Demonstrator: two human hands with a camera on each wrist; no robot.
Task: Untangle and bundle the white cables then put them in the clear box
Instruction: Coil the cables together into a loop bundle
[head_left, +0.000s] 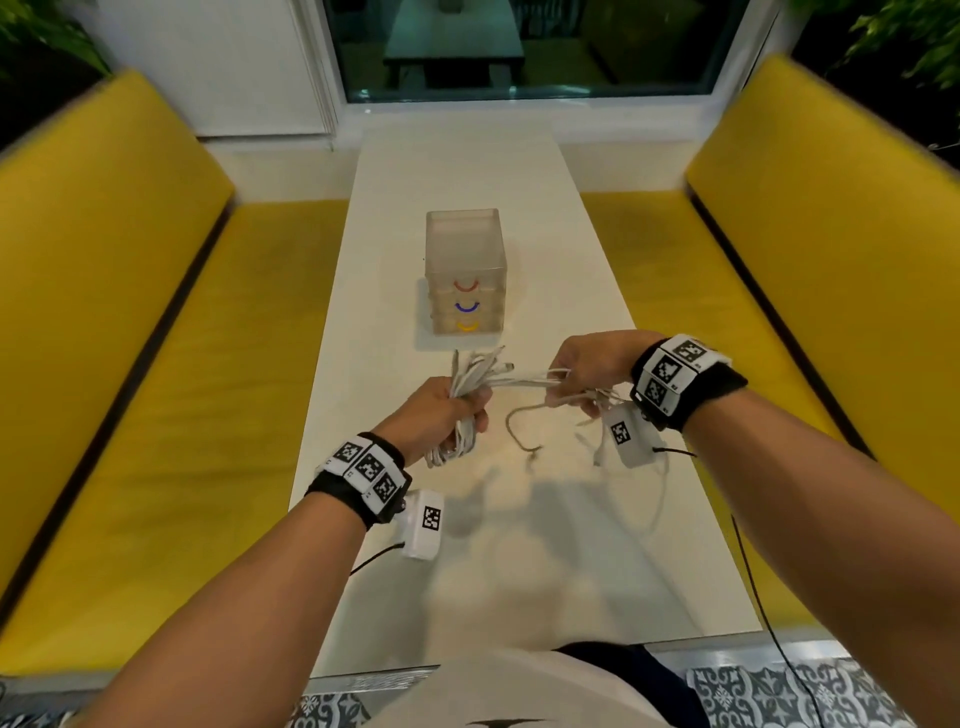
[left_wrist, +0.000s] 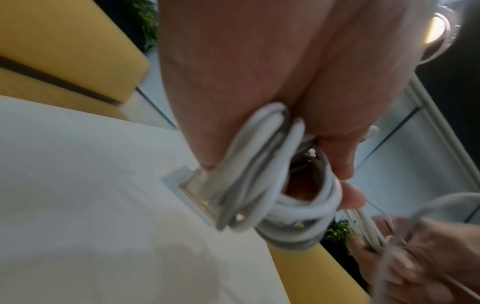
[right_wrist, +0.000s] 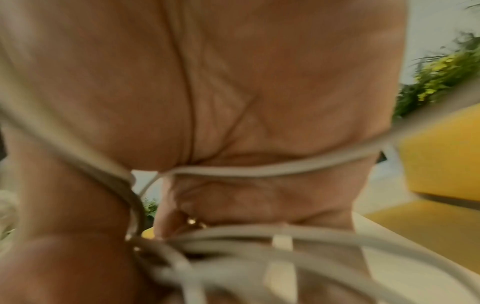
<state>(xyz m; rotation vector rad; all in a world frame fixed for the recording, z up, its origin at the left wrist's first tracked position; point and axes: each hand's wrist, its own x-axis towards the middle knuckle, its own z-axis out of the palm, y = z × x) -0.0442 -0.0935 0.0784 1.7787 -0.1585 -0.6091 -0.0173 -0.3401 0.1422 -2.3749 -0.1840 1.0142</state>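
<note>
The left hand (head_left: 439, 413) is clenched around a gathered coil of the white cables (head_left: 470, 382), with loops hanging below the fist and plug ends fanning above it. The right hand (head_left: 589, 371) grips several strands stretched taut from that coil, and loose tails droop beneath it toward the white table (head_left: 545, 545). The cables are held above the table, near the clear box (head_left: 465, 270), which stands just beyond them. Judgement: the step is wrapping or freeing the loose strands. It is best done by keeping the coil pinned firmly, feeding slack gradually, and clearing the dangling tails before each turn.
</note>
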